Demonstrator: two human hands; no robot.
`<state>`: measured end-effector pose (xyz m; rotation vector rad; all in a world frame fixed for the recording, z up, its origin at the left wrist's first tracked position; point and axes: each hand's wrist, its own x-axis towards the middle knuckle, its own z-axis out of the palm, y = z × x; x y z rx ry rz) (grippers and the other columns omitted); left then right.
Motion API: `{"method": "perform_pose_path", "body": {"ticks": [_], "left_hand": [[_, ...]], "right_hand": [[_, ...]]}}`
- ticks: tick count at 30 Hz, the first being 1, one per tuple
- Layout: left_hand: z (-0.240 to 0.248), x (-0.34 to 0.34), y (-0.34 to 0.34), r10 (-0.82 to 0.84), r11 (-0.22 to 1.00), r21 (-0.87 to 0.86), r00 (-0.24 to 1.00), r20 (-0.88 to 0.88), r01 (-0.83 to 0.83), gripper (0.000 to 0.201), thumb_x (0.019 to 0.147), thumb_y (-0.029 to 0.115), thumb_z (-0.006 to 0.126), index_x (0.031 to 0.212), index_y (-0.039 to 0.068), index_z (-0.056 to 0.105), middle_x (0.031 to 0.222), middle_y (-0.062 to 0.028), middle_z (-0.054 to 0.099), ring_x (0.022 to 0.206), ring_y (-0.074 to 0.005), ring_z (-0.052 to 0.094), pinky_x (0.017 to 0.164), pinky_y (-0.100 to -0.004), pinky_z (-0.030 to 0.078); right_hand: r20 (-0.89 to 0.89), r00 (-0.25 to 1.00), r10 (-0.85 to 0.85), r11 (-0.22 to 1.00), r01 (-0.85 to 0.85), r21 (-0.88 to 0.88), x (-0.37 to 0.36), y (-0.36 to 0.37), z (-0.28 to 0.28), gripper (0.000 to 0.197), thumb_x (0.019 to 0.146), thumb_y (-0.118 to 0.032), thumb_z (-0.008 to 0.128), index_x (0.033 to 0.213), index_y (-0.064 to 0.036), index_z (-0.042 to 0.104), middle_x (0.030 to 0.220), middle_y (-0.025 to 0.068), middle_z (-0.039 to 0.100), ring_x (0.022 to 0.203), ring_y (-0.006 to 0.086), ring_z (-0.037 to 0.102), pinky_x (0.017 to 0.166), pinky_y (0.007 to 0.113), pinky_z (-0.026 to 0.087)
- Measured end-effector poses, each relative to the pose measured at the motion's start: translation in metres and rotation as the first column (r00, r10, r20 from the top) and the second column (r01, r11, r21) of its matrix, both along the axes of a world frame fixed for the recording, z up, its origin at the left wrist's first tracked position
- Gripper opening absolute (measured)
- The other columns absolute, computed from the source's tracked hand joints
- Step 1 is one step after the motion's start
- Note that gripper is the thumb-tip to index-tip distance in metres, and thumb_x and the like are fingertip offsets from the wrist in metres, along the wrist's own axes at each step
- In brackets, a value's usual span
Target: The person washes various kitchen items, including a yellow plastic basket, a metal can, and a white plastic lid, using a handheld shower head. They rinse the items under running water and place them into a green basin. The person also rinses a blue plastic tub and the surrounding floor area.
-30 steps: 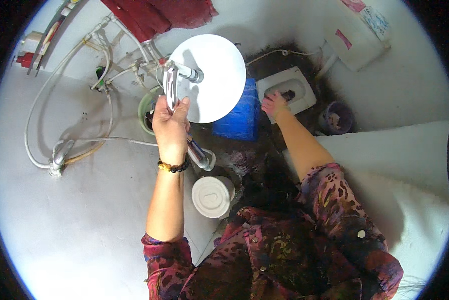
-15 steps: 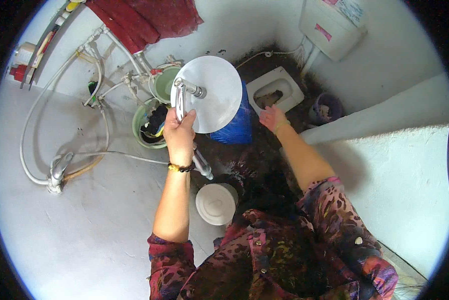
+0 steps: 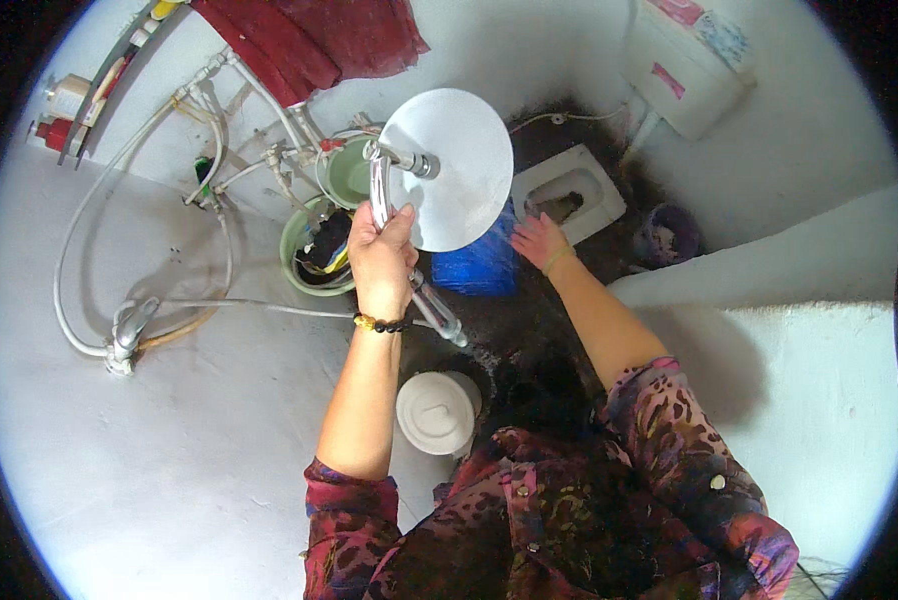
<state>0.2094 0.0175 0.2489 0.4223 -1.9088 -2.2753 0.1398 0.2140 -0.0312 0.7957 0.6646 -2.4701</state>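
Note:
A large round shower head [image 3: 459, 190] with a silvery-white disc is raised in front of me on a bent chrome pipe [image 3: 379, 190]. My left hand [image 3: 381, 262] is wrapped round this pipe, whose lower end [image 3: 447, 325] slants down to the right below my fist. A white hose [image 3: 279, 308] runs from the wall tap [image 3: 127, 335] toward that hand and passes behind my wrist. My right hand [image 3: 542, 243] reaches forward with fingers spread, holding nothing. It appears beside a blue container [image 3: 474, 265] and in front of the squat toilet [image 3: 599, 200].
Green basins [image 3: 294, 265] stand at the left wall beneath pipes, one holding dark stuff. A white lidded bin [image 3: 435, 415] stands near me. A dark bucket [image 3: 667, 238] sits right of the toilet, by a low white wall [image 3: 809, 350]. A cistern [image 3: 684, 85] and red cloth [image 3: 319, 40] hang above.
The view has shifted slightly, so the room sits further right. The shower head has risen a little and moved right in my left hand. My open right hand has come slightly left relative to the toilet.

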Motion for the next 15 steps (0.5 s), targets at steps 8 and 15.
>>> {"method": "perform_pose_path", "body": {"ticks": [8,15], "left_hand": [[0.004,-0.018,0.021,0.035,0.991,-0.126,0.999,-0.019,-0.038,0.015,0.081,0.008,0.056,0.074,0.01,0.044,0.052,0.0056,0.036,0.038,-0.0034,0.03,0.034,-0.0193,0.024],[0.023,-0.045,0.028,0.088,0.971,-0.214,0.991,-0.099,-0.108,0.014,0.082,0.009,0.056,0.075,0.009,0.043,0.053,0.0051,0.037,0.04,-0.0045,0.032,0.035,-0.0194,0.025]], "right_hand": [[-0.188,0.981,-0.05,0.98,0.013,-0.198,-0.063,-0.019,0.009,0.064,0.089,-0.048,0.033,0.136,-0.0075,0.018,0.136,0.0211,0.025,0.124,0.0384,0.026,0.101,0.048,0.024],[-0.282,0.947,-0.152,0.976,0.099,-0.194,-0.083,0.003,0.054,0.062,0.089,-0.047,0.035,0.135,-0.0075,0.023,0.136,0.0195,0.027,0.125,0.0369,0.026,0.102,0.048,0.023]]}}
